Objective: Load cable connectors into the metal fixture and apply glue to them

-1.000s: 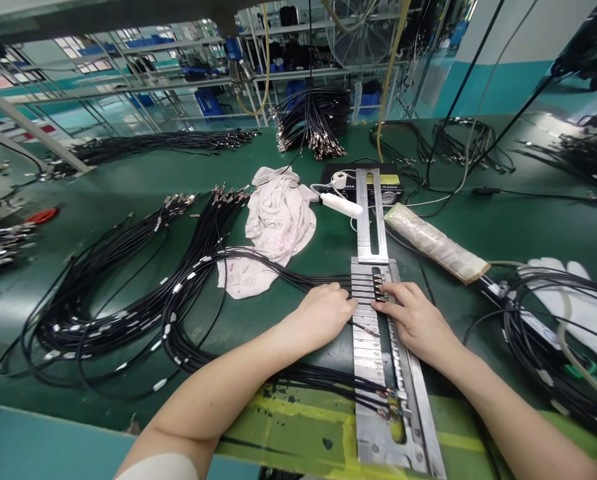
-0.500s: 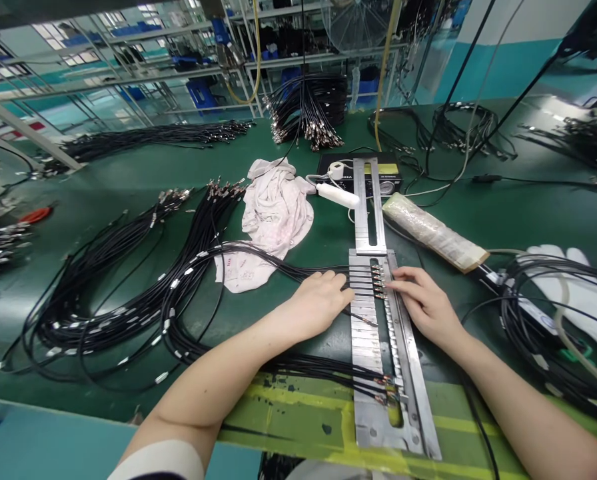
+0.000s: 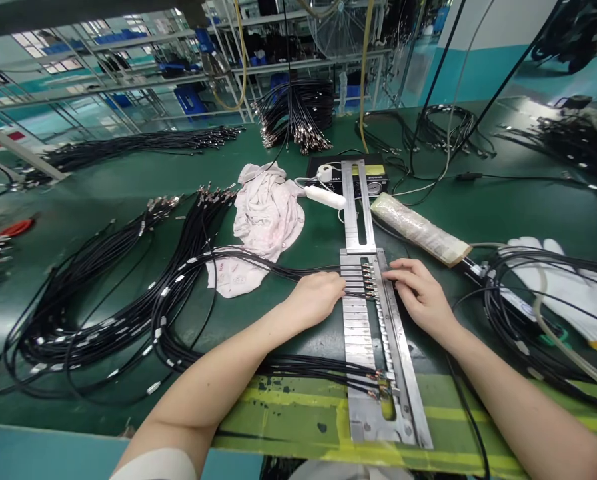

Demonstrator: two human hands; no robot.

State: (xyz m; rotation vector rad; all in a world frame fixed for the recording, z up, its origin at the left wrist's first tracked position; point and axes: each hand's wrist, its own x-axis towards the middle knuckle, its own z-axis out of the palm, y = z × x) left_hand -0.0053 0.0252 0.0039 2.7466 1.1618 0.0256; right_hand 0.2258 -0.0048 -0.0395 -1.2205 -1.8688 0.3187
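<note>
A slotted metal fixture point(image 3: 357, 327) lies lengthwise on the bench. Several black cables point(image 3: 354, 272) lie side by side across its upper slots, their metal-tipped ends over the central opening. My left hand point(image 3: 318, 300) is at the fixture's left edge, fingers curled closed on a black cable at the lower side of this row. My right hand point(image 3: 421, 297) rests at the right-hand rail point(image 3: 396, 320), with thumb and index fingertips slightly apart near the cable ends and nothing visible between them. More cables point(image 3: 318, 367) cross the fixture's lower end.
Large cable bundles point(image 3: 103, 300) spread over the left of the bench. A crumpled cloth point(image 3: 268, 213) lies behind my left hand. Beyond the fixture sits a black box point(image 3: 323, 167). A wrapped bar-shaped object point(image 3: 421, 230), coiled cables point(image 3: 503, 313) and white gloves point(image 3: 563, 280) are on the right.
The cable that lay slanted below the row now lies straight beside the others in the fixture. My left fingers have curled in more; my right hand has moved slightly off the cable ends.
</note>
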